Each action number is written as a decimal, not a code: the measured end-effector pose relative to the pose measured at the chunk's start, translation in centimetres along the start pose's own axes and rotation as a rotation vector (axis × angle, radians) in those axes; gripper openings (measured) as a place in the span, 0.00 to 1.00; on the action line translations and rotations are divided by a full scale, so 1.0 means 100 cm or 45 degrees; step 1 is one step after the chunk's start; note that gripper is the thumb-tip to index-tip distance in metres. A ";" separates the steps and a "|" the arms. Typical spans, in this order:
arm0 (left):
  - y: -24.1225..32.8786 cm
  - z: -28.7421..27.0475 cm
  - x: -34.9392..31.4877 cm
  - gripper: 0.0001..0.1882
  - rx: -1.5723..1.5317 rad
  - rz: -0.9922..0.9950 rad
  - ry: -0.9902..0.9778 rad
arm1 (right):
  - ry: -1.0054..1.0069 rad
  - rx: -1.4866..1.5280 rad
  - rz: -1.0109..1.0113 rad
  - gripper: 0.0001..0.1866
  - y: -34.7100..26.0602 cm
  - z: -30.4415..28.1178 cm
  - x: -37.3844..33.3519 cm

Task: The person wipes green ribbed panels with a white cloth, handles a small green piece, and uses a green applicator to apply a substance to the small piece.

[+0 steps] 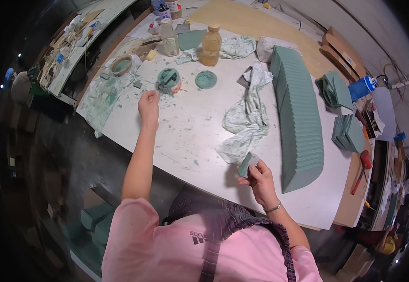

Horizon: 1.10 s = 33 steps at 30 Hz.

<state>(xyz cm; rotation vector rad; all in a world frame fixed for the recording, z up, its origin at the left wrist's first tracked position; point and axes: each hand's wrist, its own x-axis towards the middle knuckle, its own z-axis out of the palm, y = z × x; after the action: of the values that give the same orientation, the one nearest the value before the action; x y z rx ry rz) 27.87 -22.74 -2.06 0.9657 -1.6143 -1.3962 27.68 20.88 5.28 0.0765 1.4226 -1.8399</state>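
My left hand (148, 107) is closed, fingers curled together, just left of a small tub (168, 82) of green paste with a green strip lying across its top. Whether anything is inside those fingers is hidden. Beside the tub lies a round lid (206, 80) coated with green paste. Near the table's front edge, my right hand (262, 181) grips a small flat piece (248, 165), green along one side and grey on the other. Ahead of it, a crumpled white cloth (249, 115) smeared with green lies on the white table (190, 136).
A long row of stacked green panels (298, 117) stands at the right. Beyond it are loose green pieces (347, 133), a blue bottle (362, 86) and a red mallet (362, 169). Bottles (210, 45) stand at the back; a tape roll (121, 65) sits on stained plastic sheeting (102, 101).
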 end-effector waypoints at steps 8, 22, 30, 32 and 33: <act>-0.024 0.007 0.077 0.09 0.115 -0.158 -0.332 | 0.155 0.189 0.014 0.19 0.051 0.089 0.046; 0.045 0.023 0.119 0.08 1.379 1.359 -0.735 | 0.201 0.047 0.018 0.19 0.021 0.151 0.089; 0.064 0.017 0.141 0.05 1.118 1.240 -1.114 | 0.232 0.058 0.090 0.19 0.019 0.144 0.106; 0.063 0.023 0.147 0.03 1.058 1.257 -1.073 | 0.232 0.060 0.101 0.19 0.016 0.147 0.113; 0.062 0.026 0.150 0.01 1.000 1.277 -1.026 | 0.219 0.033 0.100 0.19 0.013 0.150 0.117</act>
<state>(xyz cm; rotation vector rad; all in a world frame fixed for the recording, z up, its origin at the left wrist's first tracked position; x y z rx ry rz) 19.08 -34.64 5.01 -0.2117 -2.7733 -0.3875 26.46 1.93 4.04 0.3058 1.4909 -1.8229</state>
